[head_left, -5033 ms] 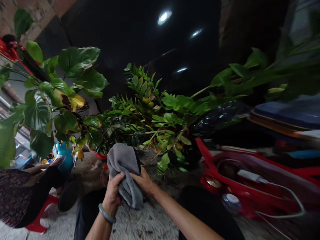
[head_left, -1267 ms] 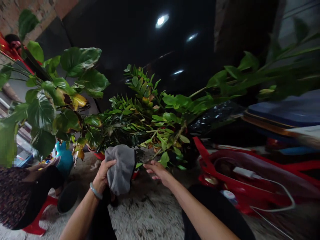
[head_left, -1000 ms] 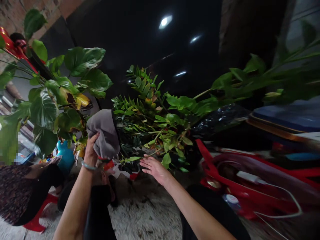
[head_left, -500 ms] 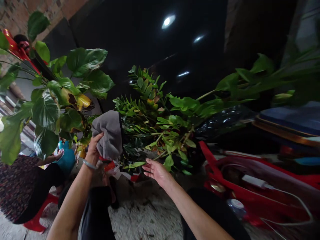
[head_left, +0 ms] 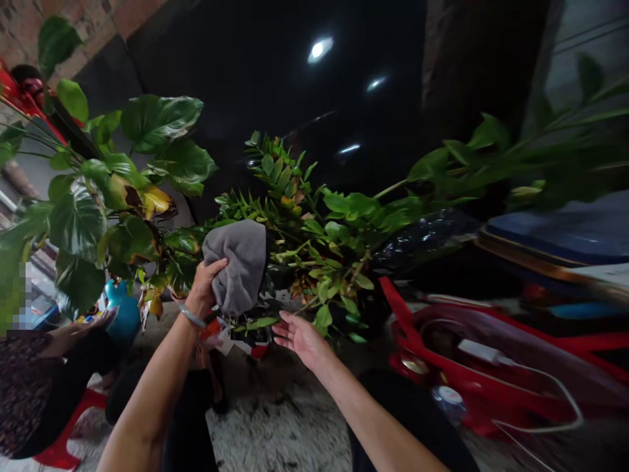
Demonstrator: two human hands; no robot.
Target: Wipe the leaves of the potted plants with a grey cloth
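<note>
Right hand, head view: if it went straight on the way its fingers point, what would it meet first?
Probably the low green leaf of the ZZ plant, just past the fingertips of the right hand; depth is hard to judge from this view.

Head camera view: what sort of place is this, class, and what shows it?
Probably a covered yard beside a building where plants are kept: a ZZ plant and a broad-leaved plant stand there, over a rough concrete floor, with a brick wall behind.

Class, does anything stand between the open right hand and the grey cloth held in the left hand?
Yes, partly: a long green leaf lies in the gap, just off the fingertips of the right hand and below the grey cloth.
</note>
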